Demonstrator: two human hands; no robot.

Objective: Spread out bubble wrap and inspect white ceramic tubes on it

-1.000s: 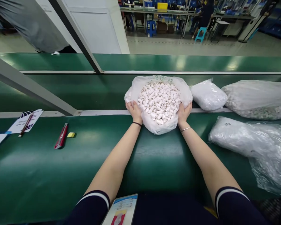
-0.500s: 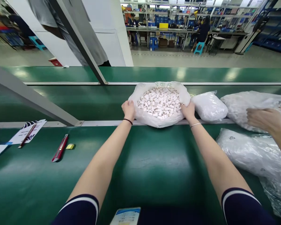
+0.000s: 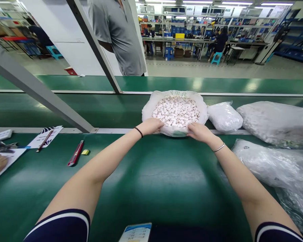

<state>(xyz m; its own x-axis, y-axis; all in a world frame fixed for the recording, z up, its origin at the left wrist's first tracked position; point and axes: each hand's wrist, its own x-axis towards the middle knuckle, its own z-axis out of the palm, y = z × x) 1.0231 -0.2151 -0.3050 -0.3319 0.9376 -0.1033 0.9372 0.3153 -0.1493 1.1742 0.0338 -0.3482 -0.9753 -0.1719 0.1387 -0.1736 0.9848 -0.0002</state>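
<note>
White plastic bag [image 3: 147,111], mouth open, full of small white tubes [image 3: 176,112], sits across the pale strip [image 3: 118,131] at the far edge of your green bench [image 3: 161,178]. Both your arms reach forward, elbows angled outward, hands turned in toward each other, backs up. Your left hand [image 3: 152,125] has its fingers clamped on the near rim; your right hand [image 3: 201,132] pinches that rim farther right.

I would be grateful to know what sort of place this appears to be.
Probably a factory's assembly or packing area. The green work surface, the open plastic bag of small white tubes and the blue rack in the background suggest it.
</note>
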